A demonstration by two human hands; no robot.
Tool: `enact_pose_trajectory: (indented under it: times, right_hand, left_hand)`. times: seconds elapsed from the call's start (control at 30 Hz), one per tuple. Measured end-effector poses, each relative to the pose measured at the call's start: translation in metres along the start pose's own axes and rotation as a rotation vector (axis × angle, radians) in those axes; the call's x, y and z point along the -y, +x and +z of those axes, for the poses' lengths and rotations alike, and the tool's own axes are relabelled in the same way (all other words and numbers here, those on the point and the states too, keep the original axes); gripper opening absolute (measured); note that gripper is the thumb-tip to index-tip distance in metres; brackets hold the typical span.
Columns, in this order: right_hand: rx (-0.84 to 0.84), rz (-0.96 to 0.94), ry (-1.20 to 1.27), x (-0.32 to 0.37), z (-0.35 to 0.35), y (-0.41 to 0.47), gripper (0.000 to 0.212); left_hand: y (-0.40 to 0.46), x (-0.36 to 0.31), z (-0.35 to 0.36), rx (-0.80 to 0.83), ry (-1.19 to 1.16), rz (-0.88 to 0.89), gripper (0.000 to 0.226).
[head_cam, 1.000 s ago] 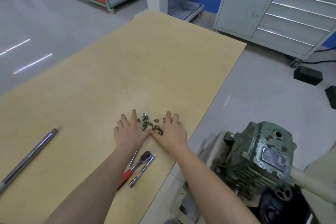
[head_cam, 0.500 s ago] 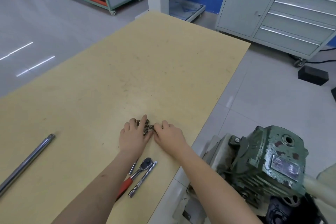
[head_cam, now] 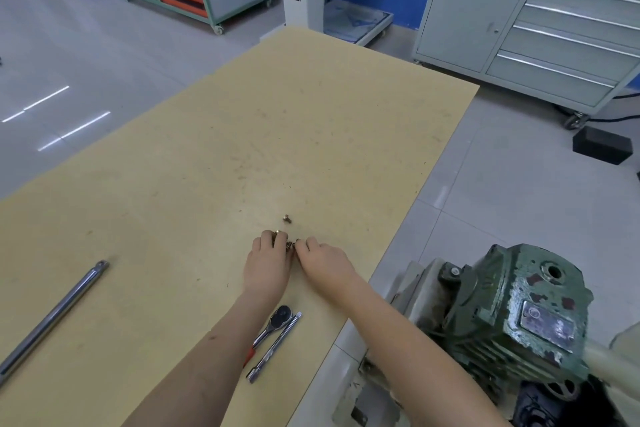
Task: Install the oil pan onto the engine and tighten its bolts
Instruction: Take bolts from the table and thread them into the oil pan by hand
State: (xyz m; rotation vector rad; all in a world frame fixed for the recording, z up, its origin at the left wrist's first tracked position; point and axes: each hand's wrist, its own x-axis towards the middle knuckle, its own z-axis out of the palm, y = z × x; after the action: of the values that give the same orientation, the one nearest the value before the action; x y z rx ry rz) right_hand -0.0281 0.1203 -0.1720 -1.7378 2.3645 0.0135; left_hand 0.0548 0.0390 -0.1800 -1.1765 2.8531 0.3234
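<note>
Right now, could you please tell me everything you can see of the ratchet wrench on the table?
The ratchet wrench lies flat on the tan table, near its right edge, just behind the hands. It looks like polished metal with a round dark head pointing away and a red grip, mostly hidden under the left forearm. A slim metal extension bar lies alongside, close against it. Neither hand touches it.

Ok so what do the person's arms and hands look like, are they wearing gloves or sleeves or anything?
Nothing is worn that shows. The left hand and the right hand are bare, with no gloves, and no rings can be made out. Both forearms are uncovered right to the bottom of the picture, with no sleeve, watch or wristband in view.
</note>
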Motion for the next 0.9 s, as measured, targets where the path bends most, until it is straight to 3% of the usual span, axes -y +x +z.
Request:
enact_pose_trajectory:
  times: [0.07,0.1,0.17,0.27,0.33,0.4,0.53,0.7,0.77,0.87,0.9]
  right_hand:
    - [-0.024,0.033,0.08,-0.001,-0.003,0.0,0.024]
    - [-0.064,0.101,0.237,-0.001,-0.005,0.0,0.02]
    - [-0.187,0.349,0.819,-0.001,-0.016,0.001,0.018]
    - [-0.306,0.725,1.957,-0.004,-0.027,0.005,0.028]
    - [-0.237,0.792,2.533,-0.006,-0.032,0.002,0.031]
    - [-0.141,0.739,2.811,-0.011,-0.033,-0.002,0.032]
    - [-0.034,0.685,2.879,-0.013,-0.031,-0.009,0.033]
    - [-0.121,0.927,2.671,-0.013,-0.028,-0.009,0.034]
    - [-0.163,0.977,2.604,-0.01,-0.03,-0.01,0.035]
    - [-0.279,0.918,2.665,-0.003,-0.048,-0.007,0.037]
    - [-0.329,0.861,2.694,0.001,-0.06,-0.006,0.037]
  left_hand:
    - [-0.002,0.001,-0.001,0.009,-0.002,0.001,0.036]
    - [-0.003,0.002,-0.001,0.013,-0.002,-0.001,0.035]
    - [-0.003,0.002,-0.002,0.018,0.005,-0.004,0.034]
    - [0.001,0.0,-0.004,0.032,0.002,-0.006,0.031]
    - [0.004,-0.001,-0.006,0.047,-0.019,-0.014,0.03]
    - [0.007,0.0,-0.008,0.055,-0.047,-0.025,0.03]
    - [0.007,0.002,-0.011,0.045,-0.123,-0.059,0.029]
    - [0.006,0.0,-0.025,-0.089,-0.475,-0.159,0.022]
    - [0.005,-0.006,-0.037,-0.085,-0.9,-0.363,0.019]
    - [-0.001,-0.021,-0.06,0.15,-1.954,-0.634,0.026]
    - [-0.006,-0.026,-0.066,0.22,-2.193,-0.674,0.027]
